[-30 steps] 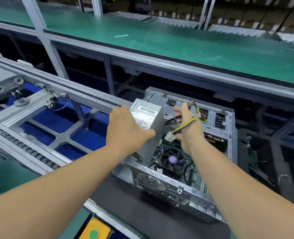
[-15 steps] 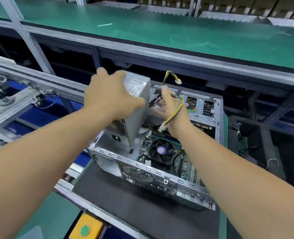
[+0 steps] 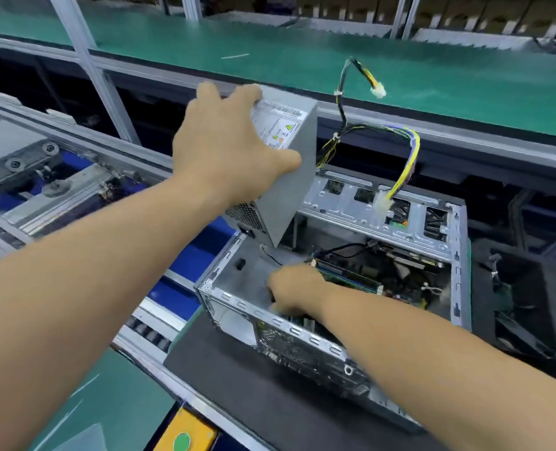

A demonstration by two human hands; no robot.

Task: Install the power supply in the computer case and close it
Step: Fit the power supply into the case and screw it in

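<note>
1. Left hand (image 3: 228, 151) grips the tilted power supply (image 3: 286, 177) at frame centre, above the open computer case (image 3: 335, 288)
2. Right hand (image 3: 294, 292) reaches inside the case; grip cannot be determined

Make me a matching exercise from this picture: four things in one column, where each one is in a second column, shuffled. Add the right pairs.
Things:
1. power supply
2. right hand
3. white connector
4. computer case

Places:
A. down inside the open case
B. on the black mat
C. held tilted above the case by the left hand
D. at the end of the raised cable, high in the air

Pairs: 1-C, 2-A, 3-D, 4-B
</note>
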